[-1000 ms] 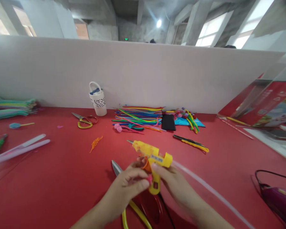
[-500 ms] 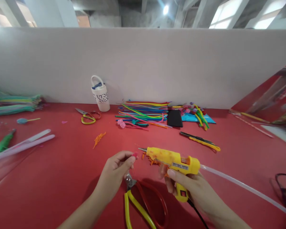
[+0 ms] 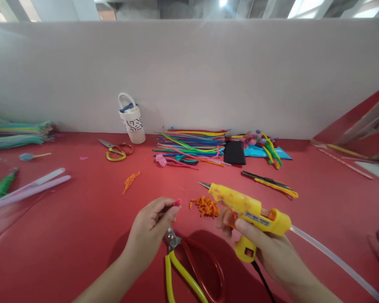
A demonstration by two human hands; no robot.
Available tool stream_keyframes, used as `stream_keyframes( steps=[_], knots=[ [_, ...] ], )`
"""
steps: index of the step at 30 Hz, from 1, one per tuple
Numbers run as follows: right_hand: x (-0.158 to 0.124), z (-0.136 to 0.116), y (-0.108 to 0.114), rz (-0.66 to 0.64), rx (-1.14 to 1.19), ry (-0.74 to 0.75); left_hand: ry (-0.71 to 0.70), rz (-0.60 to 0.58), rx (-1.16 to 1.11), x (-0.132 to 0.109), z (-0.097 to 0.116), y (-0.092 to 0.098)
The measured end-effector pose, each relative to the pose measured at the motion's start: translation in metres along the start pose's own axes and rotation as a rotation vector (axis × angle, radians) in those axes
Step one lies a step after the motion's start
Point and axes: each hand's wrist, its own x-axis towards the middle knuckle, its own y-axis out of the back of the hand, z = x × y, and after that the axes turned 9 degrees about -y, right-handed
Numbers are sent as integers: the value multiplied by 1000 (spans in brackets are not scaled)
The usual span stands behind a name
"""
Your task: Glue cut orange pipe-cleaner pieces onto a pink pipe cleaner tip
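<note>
My right hand (image 3: 265, 248) grips a yellow hot glue gun (image 3: 249, 208), its metal tip pointing up and left and a clear glue stick (image 3: 331, 259) trailing out of the back. My left hand (image 3: 151, 227) pinches a small pink piece (image 3: 177, 203) between fingertips, held just left of a little heap of orange bits (image 3: 206, 206) on the red table (image 3: 82, 227). Under and between my hands lie large scissors with yellow and red handles (image 3: 189, 273).
Coloured pipe cleaners (image 3: 189, 149), a black phone (image 3: 234, 152), a white patterned cup (image 3: 132, 120) and small scissors (image 3: 113, 150) line the white partition. A yellow-black cutter (image 3: 270, 184) lies right of centre. Pale sticks (image 3: 31, 187) and a green tool (image 3: 1, 185) lie at left.
My right hand has carried the glue gun to the right, away from my left hand. The orange bits now show on the table. My left hand stays put with the pink piece.
</note>
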Motion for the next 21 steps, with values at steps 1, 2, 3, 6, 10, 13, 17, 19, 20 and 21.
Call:
stream_keyframes(
  steps=[1,2,3,6,10,13,17,19,20,21],
  knots=[
    [2,1,1,-6,12,15,-2,4,-5,0,0,0],
    [3,1,2,-9,12,24,-4,8,-12,-1,0,0],
    [4,1,2,-10,3,33,-3,9,-23,-1,0,0],
    [4,1,1,0,-31,48,22,7,-52,-1,-2,0],
    [6,0,1,78,23,57,93,-13,-90,2,-8,-1],
    [12,-2,6,170,165,59,103,-67,-111,2,-11,-4],
    [21,-7,12,217,330,3,63,-122,-74,-1,-10,-8],
    [22,-8,12,216,317,-20,65,-125,-63,-2,-9,-8],
    [22,-7,11,206,291,-36,73,-123,-60,-2,-9,-8],
    [21,-6,11,188,260,-55,82,-119,-55,-2,-9,-7]
  ],
)
